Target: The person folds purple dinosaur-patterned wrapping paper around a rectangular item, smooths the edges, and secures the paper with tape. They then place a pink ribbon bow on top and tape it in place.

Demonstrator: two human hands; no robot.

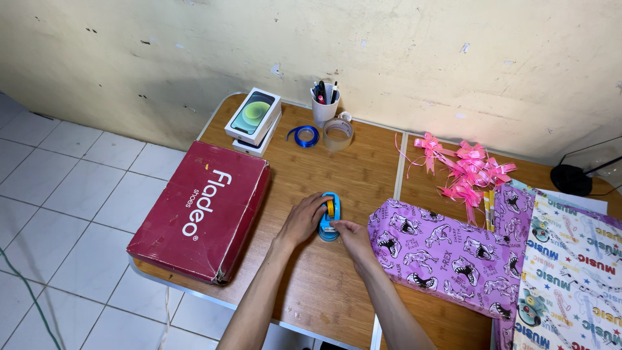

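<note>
A long dark-red cardboard shoe box (201, 210) with white lettering lies at the left of the frame, overhanging the edge of the brown wooden table (311, 285). Above it sits a small white phone box (253, 120), with a second one mostly hidden underneath. Purple dinosaur-print wrapping paper (434, 249) and a white printed sheet (570, 272) are cut off at the right edge. At centre, the blue plastic tape dispenser (329, 217) lies on the table, its long axis running toward the wall. The left hand (303, 219) cups its side in a closed grip; the right hand (353, 236) pinches its near end, fingertips partly hidden.
</note>
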